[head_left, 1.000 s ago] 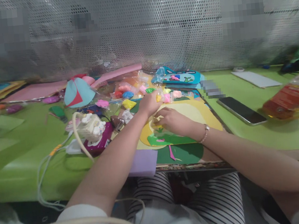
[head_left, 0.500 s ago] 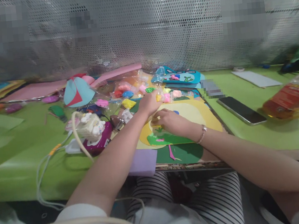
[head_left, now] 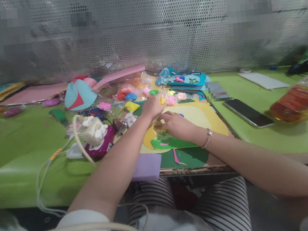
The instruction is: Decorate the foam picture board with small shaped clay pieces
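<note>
My left hand is closed at the top left edge of a yellow foam-sheet picture. A small yellow lump shows at its fingertips; whether it is gripped or lies behind them I cannot tell. Over the picture's left part, my right hand bends its fingers down in a pinch, and what lies between them is hidden. Below those fingers the picture carries a green grass shape with a small pink piece. Bagged lumps of coloured clay, among them a yellow one and a blue one, lie beyond my left hand.
To the left stand a purple device with cables and a blue-and-red paper shape. A purple sheet overhangs the front edge. On the right lie a phone and a bottle. Blue cutouts are stacked behind.
Both hands stay nearly in place, with only a slight shift of the right fingers. At the far left the pale green sheet has moved leftward and a dark red shape has come into view.
</note>
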Motion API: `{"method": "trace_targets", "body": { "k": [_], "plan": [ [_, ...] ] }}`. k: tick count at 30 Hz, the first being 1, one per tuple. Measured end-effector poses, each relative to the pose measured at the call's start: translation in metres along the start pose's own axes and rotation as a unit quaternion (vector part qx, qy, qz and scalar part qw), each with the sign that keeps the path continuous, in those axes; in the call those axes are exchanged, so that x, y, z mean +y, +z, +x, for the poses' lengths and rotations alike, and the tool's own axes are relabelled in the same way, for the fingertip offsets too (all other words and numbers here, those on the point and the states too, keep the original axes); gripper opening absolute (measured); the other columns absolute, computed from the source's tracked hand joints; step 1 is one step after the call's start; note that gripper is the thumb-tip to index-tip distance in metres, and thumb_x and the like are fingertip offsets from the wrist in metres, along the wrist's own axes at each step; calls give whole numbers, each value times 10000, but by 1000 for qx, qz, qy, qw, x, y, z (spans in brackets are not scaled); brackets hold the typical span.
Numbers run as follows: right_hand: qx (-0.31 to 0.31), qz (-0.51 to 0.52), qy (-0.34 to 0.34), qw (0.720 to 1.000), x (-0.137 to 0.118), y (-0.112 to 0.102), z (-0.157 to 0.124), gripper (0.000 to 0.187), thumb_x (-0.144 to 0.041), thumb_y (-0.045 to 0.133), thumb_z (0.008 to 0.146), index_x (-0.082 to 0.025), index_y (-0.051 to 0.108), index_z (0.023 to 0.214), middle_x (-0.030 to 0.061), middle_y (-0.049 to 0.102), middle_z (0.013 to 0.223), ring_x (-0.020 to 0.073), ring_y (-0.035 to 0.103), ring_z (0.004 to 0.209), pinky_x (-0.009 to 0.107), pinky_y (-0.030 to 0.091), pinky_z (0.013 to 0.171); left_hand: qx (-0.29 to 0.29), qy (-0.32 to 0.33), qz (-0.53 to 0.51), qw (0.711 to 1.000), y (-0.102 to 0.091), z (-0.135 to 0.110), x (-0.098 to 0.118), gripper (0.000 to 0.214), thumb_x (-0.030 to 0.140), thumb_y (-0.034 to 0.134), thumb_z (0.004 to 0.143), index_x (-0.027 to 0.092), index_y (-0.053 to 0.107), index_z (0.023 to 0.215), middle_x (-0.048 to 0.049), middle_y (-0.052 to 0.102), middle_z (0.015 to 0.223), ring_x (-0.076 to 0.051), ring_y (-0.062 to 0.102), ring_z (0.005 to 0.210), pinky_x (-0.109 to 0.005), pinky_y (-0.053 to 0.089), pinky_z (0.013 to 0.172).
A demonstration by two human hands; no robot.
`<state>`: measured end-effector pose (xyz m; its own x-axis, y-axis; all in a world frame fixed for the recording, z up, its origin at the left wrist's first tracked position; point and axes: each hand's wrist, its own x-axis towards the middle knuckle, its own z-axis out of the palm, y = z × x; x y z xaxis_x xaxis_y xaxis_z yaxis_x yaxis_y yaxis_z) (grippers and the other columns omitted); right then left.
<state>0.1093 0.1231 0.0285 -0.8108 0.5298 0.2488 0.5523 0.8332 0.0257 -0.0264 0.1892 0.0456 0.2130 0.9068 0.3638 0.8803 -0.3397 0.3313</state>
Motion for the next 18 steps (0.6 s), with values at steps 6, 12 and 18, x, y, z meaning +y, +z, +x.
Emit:
{"method": "trace_targets", "body": {
  "k": [6, 12, 18],
  "plan": [
    [21, 59, 11, 998, 1, 5, 1, 408, 0, 480, 787, -230, 696, 1045, 81, 590, 1069, 228, 500, 964, 377, 412, 858, 1, 1, 7, 1000, 0, 0, 0, 374, 271, 539, 770, 196, 592, 1133, -89, 682, 943, -248, 617, 922, -305, 456, 756],
    [26, 25, -29, 999, -1, 1, 0, 406, -12, 465, 819, -227, 669, 1098, 104, 556, 1141, 239, 493, 989, 373, 399, 819, -8, -8, 13, 1000, 1, 2, -1, 370, 284, 530, 778, 201, 593, 1133, -97, 684, 925, -253, 627, 879, -317, 462, 741],
    [14, 8, -46, 999, -1, -2, 0, 271, -70, 514, 844, -204, 696, 992, 90, 595, 1094, 230, 523, 1001, 370, 370, 839, -6, -3, 11, 1000, 2, 2, -2, 357, 307, 529, 784, 182, 599, 1111, -108, 685, 934, -258, 630, 890, -328, 466, 757]
  ]
}}
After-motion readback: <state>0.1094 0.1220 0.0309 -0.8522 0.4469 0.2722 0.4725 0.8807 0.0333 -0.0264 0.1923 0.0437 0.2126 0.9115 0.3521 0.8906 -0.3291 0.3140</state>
